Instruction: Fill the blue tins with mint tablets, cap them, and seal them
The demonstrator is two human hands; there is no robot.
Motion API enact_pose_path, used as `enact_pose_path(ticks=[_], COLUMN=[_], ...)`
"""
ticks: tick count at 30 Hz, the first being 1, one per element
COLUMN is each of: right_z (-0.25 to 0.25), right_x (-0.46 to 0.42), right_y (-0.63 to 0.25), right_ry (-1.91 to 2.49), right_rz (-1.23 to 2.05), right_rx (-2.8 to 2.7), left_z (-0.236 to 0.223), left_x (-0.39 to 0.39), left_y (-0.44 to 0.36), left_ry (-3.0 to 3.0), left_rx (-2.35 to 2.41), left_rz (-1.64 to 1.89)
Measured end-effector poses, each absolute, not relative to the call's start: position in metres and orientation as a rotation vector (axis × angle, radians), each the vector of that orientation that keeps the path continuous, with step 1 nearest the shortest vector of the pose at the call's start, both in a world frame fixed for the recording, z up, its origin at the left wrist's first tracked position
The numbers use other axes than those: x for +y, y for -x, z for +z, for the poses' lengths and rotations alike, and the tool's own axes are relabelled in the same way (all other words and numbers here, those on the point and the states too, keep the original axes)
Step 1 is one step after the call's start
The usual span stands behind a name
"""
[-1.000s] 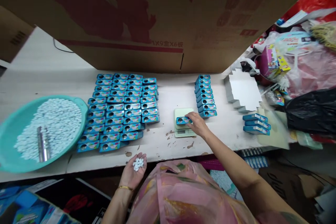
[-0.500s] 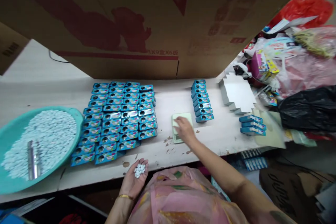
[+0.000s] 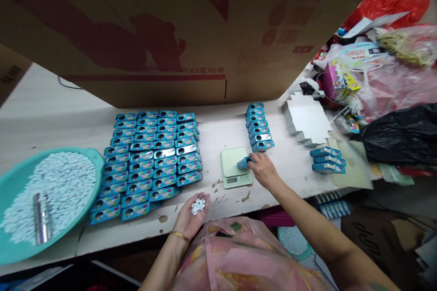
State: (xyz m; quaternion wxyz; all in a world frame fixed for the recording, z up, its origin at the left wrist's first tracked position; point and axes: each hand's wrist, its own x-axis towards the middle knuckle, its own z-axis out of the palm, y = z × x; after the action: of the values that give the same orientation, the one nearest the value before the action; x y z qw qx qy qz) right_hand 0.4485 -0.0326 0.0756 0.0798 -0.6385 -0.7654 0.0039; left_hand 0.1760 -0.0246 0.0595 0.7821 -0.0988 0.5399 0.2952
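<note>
My right hand [image 3: 262,169] is closed on a small blue box [image 3: 244,163], held tilted at the right edge of a pale green scale [image 3: 233,165]. My left hand [image 3: 191,214] is cupped palm up at the table's front edge, holding a little heap of white tablets [image 3: 198,205]. A short row of the same blue boxes [image 3: 258,127] lies just behind my right hand. A large block of blue boxes [image 3: 152,159] covers the table to the left of the scale.
A teal basin [image 3: 89,158] of white tablets with a metal scoop [image 3: 40,218] sits far left. White flat cartons [image 3: 305,118] and three more blue boxes [image 3: 327,160] lie right. A big cardboard box [image 3: 191,27] stands behind; bags [image 3: 399,136] pile at right.
My right hand has lifted the blue box off the scale's platform and moved it to the scale's right edge. My left hand with the tablets has shifted slightly right.
</note>
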Motion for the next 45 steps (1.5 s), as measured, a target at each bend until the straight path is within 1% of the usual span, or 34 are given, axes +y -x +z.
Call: enact_pose_path(ticks=[6, 8, 12, 14, 19, 30, 38, 45], right_z=[0.075, 0.075, 0.078, 0.080, 0.082, 0.089, 0.086, 0.083], right_x=[-0.018, -0.026, -0.053, -0.064, -0.075, -0.074, -0.067, -0.061], right_y=[-0.405, -0.388, -0.341, -0.324, -0.321, -0.322, -0.339, -0.348], right_ry=[1.856, 1.807, 1.555, 1.507, 1.438, 1.633, 1.612, 1.571], right_rz=[0.158, 0.196, 0.432, 0.510, 0.654, 0.620, 0.522, 0.647], right_rx=[-2.431, -2.373, -2.431, -2.465, -2.519, -2.427, -2.445, -2.383], left_z=[0.067, 0.067, 0.065, 0.066, 0.067, 0.067, 0.067, 0.066], left_x=[-0.020, -0.020, -0.025, -0.028, -0.039, -0.030, -0.020, -0.023], left_y=[-0.197, -0.198, -0.197, -0.197, -0.194, -0.202, -0.215, -0.220], left_ry=[0.206, 0.217, 0.249, 0.274, 0.294, 0.183, 0.139, 0.155], left_rx=[1.004, 0.985, 0.982, 1.002, 1.008, 1.087, 1.018, 1.014], left_rz=[0.575, 0.573, 0.574, 0.557, 0.524, 0.486, 0.468, 0.442])
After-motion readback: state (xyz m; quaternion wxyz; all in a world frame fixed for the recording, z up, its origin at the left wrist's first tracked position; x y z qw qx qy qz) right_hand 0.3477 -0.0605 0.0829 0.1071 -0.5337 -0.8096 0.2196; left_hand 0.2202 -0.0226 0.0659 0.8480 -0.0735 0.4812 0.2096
